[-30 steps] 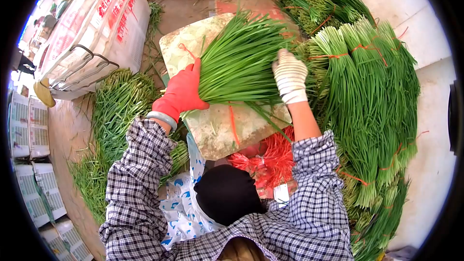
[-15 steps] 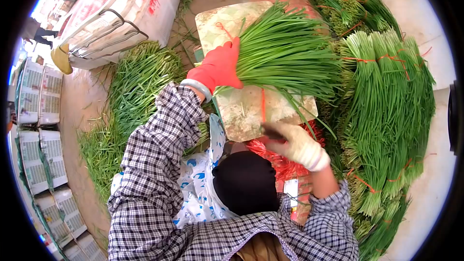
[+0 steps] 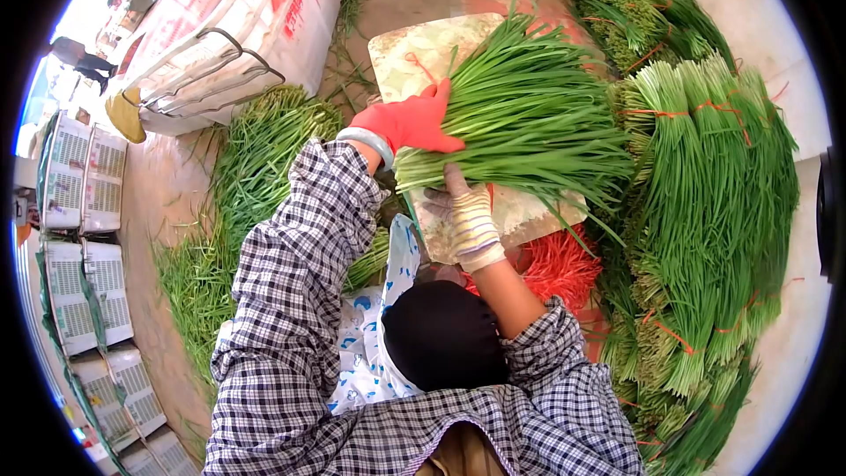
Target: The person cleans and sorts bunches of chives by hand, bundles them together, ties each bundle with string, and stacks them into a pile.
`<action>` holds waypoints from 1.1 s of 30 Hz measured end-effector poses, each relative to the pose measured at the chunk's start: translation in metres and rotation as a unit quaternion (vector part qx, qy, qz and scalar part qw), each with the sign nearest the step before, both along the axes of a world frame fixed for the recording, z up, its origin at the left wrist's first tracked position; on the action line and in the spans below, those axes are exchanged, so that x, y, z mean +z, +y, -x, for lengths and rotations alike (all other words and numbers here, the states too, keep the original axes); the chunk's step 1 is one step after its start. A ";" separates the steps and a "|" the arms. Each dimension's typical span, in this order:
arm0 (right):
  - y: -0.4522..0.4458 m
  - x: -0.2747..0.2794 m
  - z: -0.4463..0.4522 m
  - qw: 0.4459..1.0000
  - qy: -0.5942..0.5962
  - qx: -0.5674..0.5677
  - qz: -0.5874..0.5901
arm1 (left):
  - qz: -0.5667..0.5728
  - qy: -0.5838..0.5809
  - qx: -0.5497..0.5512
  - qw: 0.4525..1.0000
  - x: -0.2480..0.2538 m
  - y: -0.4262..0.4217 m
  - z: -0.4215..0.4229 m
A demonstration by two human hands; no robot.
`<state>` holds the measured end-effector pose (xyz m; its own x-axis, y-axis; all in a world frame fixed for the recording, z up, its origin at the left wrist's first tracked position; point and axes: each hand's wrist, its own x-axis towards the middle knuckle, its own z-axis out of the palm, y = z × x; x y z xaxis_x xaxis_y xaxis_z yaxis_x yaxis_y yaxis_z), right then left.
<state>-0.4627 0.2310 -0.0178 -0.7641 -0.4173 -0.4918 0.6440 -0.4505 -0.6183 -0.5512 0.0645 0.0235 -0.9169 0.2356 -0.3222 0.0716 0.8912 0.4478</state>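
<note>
Garlic-chive bunch [image 3: 538,115] lies crosswise on board [image 3: 427,55], stems at its L edge, tips past R; L hand [image 3: 412,123] grips stems, R hand [image 3: 469,219] by board's near edge, fingers' grip can't tell.

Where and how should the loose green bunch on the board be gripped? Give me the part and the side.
Grip the green bunch around its narrower stem end, probably best from the left: the stalks gather there, while the leaves fan out to the right. The red-gloved left hand lies across that part; the right hand could steady the stems from the near side.
</note>
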 end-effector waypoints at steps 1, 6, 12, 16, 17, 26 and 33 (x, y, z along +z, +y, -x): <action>-0.002 -0.005 0.003 1.000 -0.009 -0.009 -0.018 | 0.000 0.002 0.000 1.000 0.000 0.002 -0.002; -0.013 -0.019 0.003 0.998 -0.027 -0.051 -0.029 | 0.011 0.065 0.059 0.996 -0.007 0.018 -0.011; -0.011 -0.011 0.001 0.992 -0.028 -0.118 0.036 | -0.019 0.076 0.019 0.997 -0.016 0.006 -0.007; 0.008 0.002 0.000 0.991 -0.104 -0.080 0.010 | -0.031 0.068 -0.001 0.997 -0.010 0.001 -0.010; 0.012 0.006 0.000 0.986 -0.142 -0.072 0.059 | -0.025 0.056 -0.003 0.998 -0.008 0.001 -0.010; 0.020 -0.031 -0.001 0.998 0.014 0.009 0.061 | 0.055 0.089 -0.006 0.994 0.003 0.018 -0.026; 0.003 0.004 -0.004 0.996 -0.041 -0.079 -0.014 | 0.079 0.124 0.006 0.989 0.001 0.020 -0.028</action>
